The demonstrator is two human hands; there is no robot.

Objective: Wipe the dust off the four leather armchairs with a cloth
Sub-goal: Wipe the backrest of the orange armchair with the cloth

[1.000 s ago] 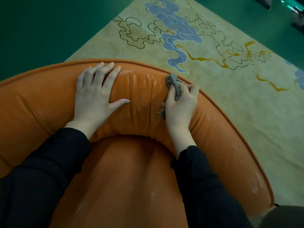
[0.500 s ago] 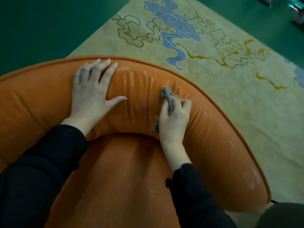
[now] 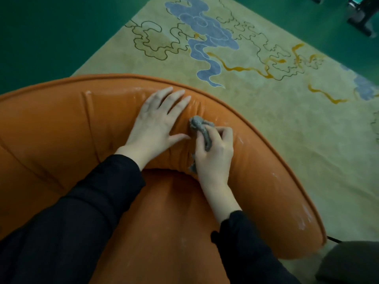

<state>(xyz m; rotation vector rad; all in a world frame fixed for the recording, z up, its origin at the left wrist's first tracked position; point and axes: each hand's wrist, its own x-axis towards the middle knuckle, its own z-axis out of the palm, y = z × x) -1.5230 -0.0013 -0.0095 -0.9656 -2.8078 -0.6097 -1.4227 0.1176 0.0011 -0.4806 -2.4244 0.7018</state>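
Left hand [image 3: 156,124] lies flat, fingers straight and spread, on the orange armchair [image 3: 61,128] back at centre frame. Just beside it, the right hand [image 3: 215,152] curls round a bunched grey cloth [image 3: 200,125], pressing it on the leather.

Back of the orange armchair [image 3: 57,128]. The left grip [image 3: 155,124] lies flat on the crest. The right grip [image 3: 215,154], bunched round a grey cloth [image 3: 200,125], sits just beside it, leaving only a narrow gap. Bare leather lies free to the left and down the right-hand curve. Open rug [image 3: 276,124] lies beyond the rim. A dark object [image 3: 348,261] stands near the armchair's lower right end.
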